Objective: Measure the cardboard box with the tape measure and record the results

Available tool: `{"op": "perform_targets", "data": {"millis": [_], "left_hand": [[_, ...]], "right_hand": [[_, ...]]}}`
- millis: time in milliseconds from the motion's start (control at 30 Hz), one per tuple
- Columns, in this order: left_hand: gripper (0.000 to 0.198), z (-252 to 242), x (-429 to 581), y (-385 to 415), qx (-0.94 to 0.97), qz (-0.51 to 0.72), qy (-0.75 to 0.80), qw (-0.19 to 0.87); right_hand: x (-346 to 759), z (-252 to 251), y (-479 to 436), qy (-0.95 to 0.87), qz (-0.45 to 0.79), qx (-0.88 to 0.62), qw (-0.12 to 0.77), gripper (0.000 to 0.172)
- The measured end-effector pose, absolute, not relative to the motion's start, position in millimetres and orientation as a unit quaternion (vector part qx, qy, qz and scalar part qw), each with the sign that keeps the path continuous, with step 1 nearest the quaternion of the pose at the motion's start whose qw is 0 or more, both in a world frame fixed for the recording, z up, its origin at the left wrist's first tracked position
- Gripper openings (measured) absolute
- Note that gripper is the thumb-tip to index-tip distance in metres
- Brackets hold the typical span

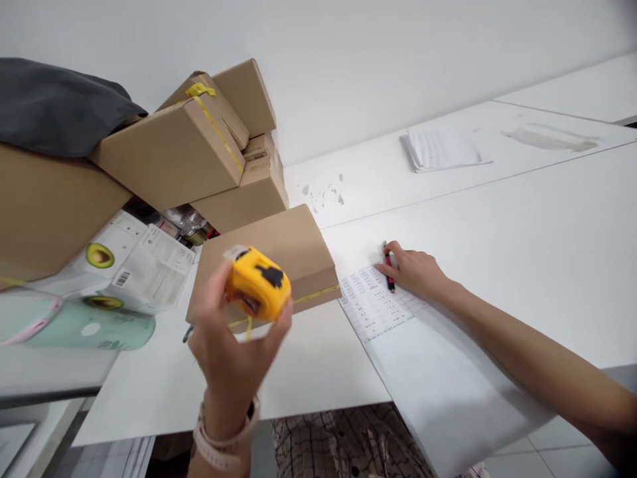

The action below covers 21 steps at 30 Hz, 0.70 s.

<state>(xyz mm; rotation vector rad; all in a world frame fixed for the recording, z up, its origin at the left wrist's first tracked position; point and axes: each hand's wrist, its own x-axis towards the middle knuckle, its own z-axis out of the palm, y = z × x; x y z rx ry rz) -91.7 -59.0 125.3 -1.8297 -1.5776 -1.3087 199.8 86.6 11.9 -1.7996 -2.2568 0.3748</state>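
Observation:
My left hand (226, 348), with a watch band at the wrist, grips a yellow tape measure (261, 282) with a black patch on its side. It is raised in front of a closed cardboard box (279, 242) that has a yellow strap along its side. My right hand (413, 269) rests on the table, thumb and fingers closed about a red and black pen (389, 265). Under the pen lies a printed sheet (373, 302) with columns of writing, its lower part hanging past the table's front edge.
Several cardboard boxes (169, 153) are stacked at the back left, with a dark cloth (64, 106) over them. White avocado-print packages (134, 265) and a mint-green bottle (109, 325) stand at left. A stack of papers (438, 149) lies farther back on the white table (527, 212).

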Motion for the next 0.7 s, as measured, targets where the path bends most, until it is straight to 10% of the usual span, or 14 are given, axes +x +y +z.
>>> {"op": "perform_targets", "data": {"millis": [433,567,700], "left_hand": [[0.04,103,-64,-30,-0.717,-0.395,-0.511,0.263],[0.028,63,15,-44,-0.856,-0.3,-0.42,0.022],[0.062,26,74,-28,-0.876,-0.075,-0.464,-0.106]], "right_hand": [[246,14,96,-0.697,0.294,-0.507,0.413,0.028],[239,21,91,-0.644,0.258,-0.548,0.467,0.029],[237,22,82,-0.603,0.395,-0.517,0.462,0.042]]}}
